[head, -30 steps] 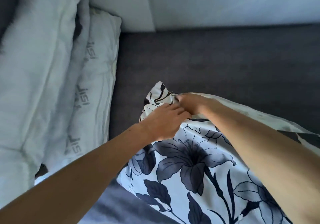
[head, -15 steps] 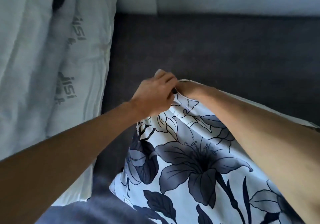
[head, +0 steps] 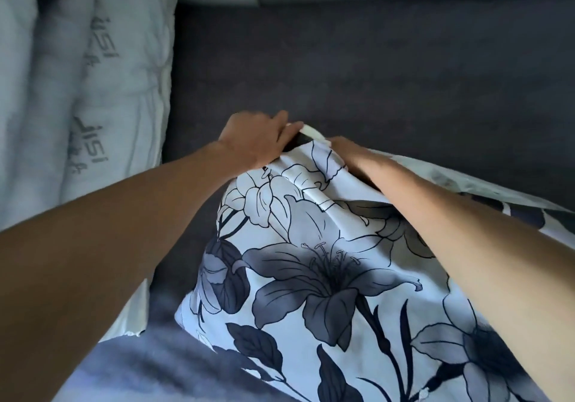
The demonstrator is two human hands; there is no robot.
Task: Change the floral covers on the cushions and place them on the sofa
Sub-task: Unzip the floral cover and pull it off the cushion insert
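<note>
While the white cushion with dark floral cover [head: 326,277] lies on the dark grey sofa seat [head: 373,68], the left hand [head: 255,140] grips its top corner (the right hand [head: 348,156] seems tucked inside).

grey "isi" lettering repeated down the white bare cushion [head: 124,96] at left, smaller print beside it illegible

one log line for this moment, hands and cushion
left hand: grips top corner of white floral cushion cover | right hand: fingers hidden at cover's top edge, grip unclear | cushion on dark grey sofa seat
</note>
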